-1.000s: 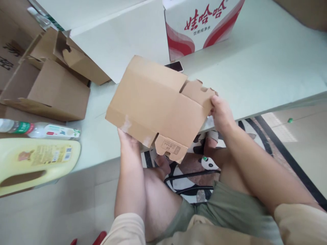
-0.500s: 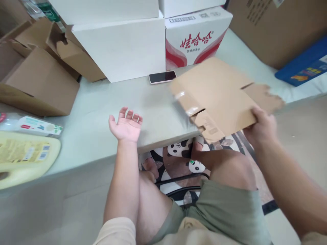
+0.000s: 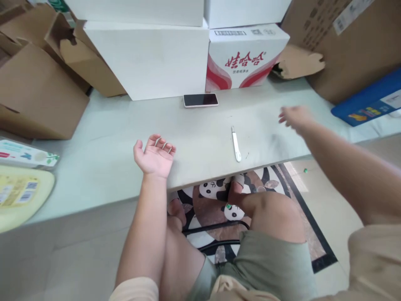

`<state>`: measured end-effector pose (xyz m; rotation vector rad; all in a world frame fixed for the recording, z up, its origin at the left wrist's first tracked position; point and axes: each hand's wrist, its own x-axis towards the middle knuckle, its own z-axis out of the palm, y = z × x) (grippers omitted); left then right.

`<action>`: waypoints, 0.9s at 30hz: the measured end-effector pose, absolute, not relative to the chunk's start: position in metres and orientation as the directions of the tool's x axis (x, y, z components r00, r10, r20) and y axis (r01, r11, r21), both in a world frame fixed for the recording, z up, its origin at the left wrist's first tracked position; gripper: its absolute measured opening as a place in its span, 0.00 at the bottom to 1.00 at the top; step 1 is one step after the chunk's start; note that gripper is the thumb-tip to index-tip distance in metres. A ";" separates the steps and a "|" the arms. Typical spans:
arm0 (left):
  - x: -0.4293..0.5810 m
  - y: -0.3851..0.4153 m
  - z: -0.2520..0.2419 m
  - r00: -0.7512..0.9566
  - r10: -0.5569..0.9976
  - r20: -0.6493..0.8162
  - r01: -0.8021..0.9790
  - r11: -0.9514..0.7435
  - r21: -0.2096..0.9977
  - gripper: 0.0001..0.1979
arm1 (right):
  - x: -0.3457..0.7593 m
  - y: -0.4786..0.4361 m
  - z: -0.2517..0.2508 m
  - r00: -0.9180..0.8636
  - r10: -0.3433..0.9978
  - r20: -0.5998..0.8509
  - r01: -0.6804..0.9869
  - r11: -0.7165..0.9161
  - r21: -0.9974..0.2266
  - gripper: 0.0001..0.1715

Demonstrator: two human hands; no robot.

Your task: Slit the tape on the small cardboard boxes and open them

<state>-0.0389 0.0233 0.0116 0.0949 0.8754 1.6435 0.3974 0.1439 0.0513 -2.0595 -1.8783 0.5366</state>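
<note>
My left hand rests palm up above the table's front part, fingers loosely curled and apart, with nothing in it. My right hand hovers over the right side of the table, slightly blurred; its fingers look apart and hold nothing. Behind it, a brown cardboard piece lies between the white box with red lettering and a big brown carton. A white utility knife lies on the tabletop between my hands. Farther back, a phone lies face up against the white boxes.
White boxes are stacked along the back of the table. At left stand open cardboard boxes, with a clear-and-white package and a yellow bottle in front. A blue box sits at the right.
My right hand has let go of the flattened cardboard, which now lies at the back right. The utility knife has come into view. My left hand has barely moved.
</note>
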 end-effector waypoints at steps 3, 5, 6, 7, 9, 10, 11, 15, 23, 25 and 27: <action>-0.040 0.025 0.010 -0.256 0.896 -0.362 -0.820 -0.003 0.572 0.23 | 0.324 0.098 0.019 0.104 0.985 -0.139 0.933 -0.145 -0.330 0.27; -0.039 0.023 0.010 -0.237 0.909 -0.342 -0.824 -0.002 0.566 0.22 | 0.283 0.073 0.012 0.068 0.966 -0.248 0.981 -0.110 -0.158 0.28; -0.039 0.021 0.011 -0.228 0.915 -0.334 -0.829 -0.002 0.559 0.22 | 0.266 0.065 0.012 0.055 0.955 -0.292 0.991 -0.088 -0.100 0.27; -0.039 0.018 0.011 -0.218 0.920 -0.327 -0.838 -0.005 0.546 0.22 | 0.252 0.059 0.013 0.045 0.945 -0.325 0.996 -0.068 -0.059 0.26; -0.040 0.011 0.013 -0.200 0.929 -0.313 -0.862 -0.015 0.508 0.22 | 0.233 0.054 0.019 0.031 0.938 -0.345 0.998 -0.047 -0.038 0.19; -0.041 0.007 0.015 -0.191 0.933 -0.304 -0.875 -0.021 0.484 0.22 | 0.226 0.053 0.022 0.023 0.940 -0.340 0.998 -0.040 -0.043 0.16; -0.043 0.003 0.016 -0.183 0.938 -0.293 -0.887 -0.029 0.461 0.21 | 0.221 0.054 0.026 0.011 0.942 -0.335 0.998 -0.031 -0.056 0.12; -0.057 -0.009 0.020 -0.183 0.956 -0.229 -0.919 -0.084 0.386 0.20 | 0.192 0.061 0.041 -0.106 0.942 -0.317 0.976 0.038 -0.215 0.05; -0.094 -0.022 0.025 -0.217 0.957 -0.192 -0.951 -0.163 0.263 0.18 | 0.054 0.088 0.054 -0.317 0.923 -0.217 0.791 0.131 -0.597 0.09; -0.102 -0.022 0.026 -0.227 0.954 -0.194 -0.955 -0.180 0.235 0.18 | 0.002 0.096 0.063 -0.395 0.901 -0.179 0.742 0.197 -0.641 0.19; -0.111 -0.020 0.026 -0.261 0.941 -0.214 -0.954 -0.218 0.208 0.19 | -0.057 0.103 0.078 -0.506 0.861 -0.056 0.605 0.308 -0.734 0.22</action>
